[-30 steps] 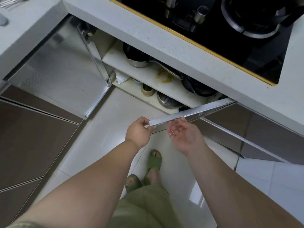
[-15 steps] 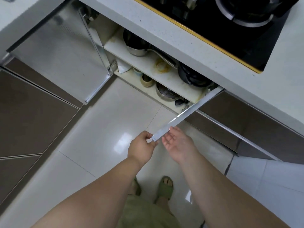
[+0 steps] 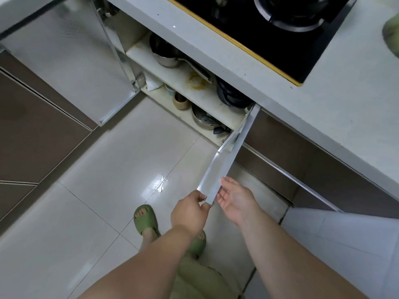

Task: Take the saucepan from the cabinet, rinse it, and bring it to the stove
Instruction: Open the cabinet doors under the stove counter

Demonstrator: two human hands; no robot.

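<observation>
A steel saucepan point(image 3: 165, 58) with a long handle sits on the upper shelf of the open cabinet point(image 3: 183, 83) under the stove point(image 3: 269, 24). My left hand point(image 3: 190, 212) grips the bottom corner of the right cabinet door point(image 3: 224, 165), which stands swung outward. Beside that door edge my right hand point(image 3: 235, 197) is held flat, palm up and fingers spread, touching the edge without gripping it. Both hands are well in front of the shelves and away from the saucepan.
The left cabinet door point(image 3: 71, 61) stands wide open. A dark stacked pot point(image 3: 231, 96) sits on the upper shelf; a lidded steel pot point(image 3: 203, 119) and a small bowl point(image 3: 180, 102) on the lower shelf. My feet in green slippers point(image 3: 145, 219) stand on glossy tiles.
The right cabinet door has swung further open, pulled toward me by my left hand. I have stepped back and my right hand has followed the door edge.
</observation>
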